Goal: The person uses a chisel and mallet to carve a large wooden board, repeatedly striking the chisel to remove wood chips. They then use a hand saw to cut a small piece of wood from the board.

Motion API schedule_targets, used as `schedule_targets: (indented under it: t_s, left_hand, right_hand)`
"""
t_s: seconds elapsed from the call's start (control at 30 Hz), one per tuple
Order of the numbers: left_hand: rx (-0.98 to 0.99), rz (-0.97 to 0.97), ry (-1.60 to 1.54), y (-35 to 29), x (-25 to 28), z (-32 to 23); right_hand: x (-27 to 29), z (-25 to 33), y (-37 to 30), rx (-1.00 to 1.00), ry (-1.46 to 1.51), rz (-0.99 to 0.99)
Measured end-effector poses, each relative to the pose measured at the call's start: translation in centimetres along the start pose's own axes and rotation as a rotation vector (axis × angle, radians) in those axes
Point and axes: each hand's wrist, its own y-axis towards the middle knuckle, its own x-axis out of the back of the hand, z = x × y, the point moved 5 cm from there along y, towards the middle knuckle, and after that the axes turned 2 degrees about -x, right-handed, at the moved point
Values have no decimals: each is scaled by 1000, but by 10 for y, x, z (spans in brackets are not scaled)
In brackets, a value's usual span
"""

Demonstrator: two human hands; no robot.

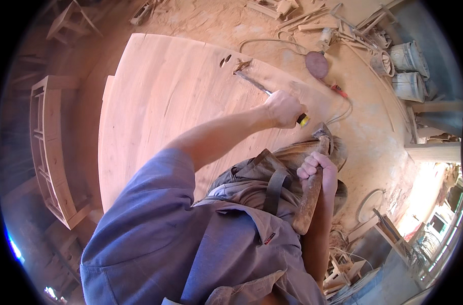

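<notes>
Left hand [284, 108] grips a chisel [254, 84] on the far slab [160, 101]; right hand [315, 166], nearer, clasps a mallet [313, 183].

chisel [254, 84] on slab [165, 101] | frame [51, 147] left | buckets [409, 68] right

woodworking shop, dusty and cluttered. a large pale wooden slab [160, 117] is laid flat as the work surface. the sawdust-covered floor [363, 127] is strewn with timber offcuts [292, 15]. a half-built wooden frame [51, 147] is stood at the left. buckets [409, 68], a cabled power sander [318, 63] and loose hand tools are seen nearby.
</notes>
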Motion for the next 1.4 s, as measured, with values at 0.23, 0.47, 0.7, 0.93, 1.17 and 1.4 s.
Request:
schedule_targets:
  t_s: [0.23, 0.47, 0.7, 0.93, 1.17, 1.4]
  left_hand:
    - [-100, -343, -39, 6, -1, -6]
    - [146, -222, -106, 28, 38, 15]
    - [135, -239, -102, 29, 33, 14]
    - [83, -248, -76, 21, 33, 18]
    - [132, -172, -86, 22, 32, 15]
    - [20, -600, -164, -6, 66, 22]
  right_hand:
    - [2, 13, 8, 18, -11, -37]
    - [3, 54, -23, 276, -29, 34]
    - [-22, 87, -64, 921, -194, -523]
    - [-38, 25, 0, 110, -266, 75]
    - [5, 70, -15, 514, -208, -248]
    - [-53, 9, -8, 140, -272, 18]
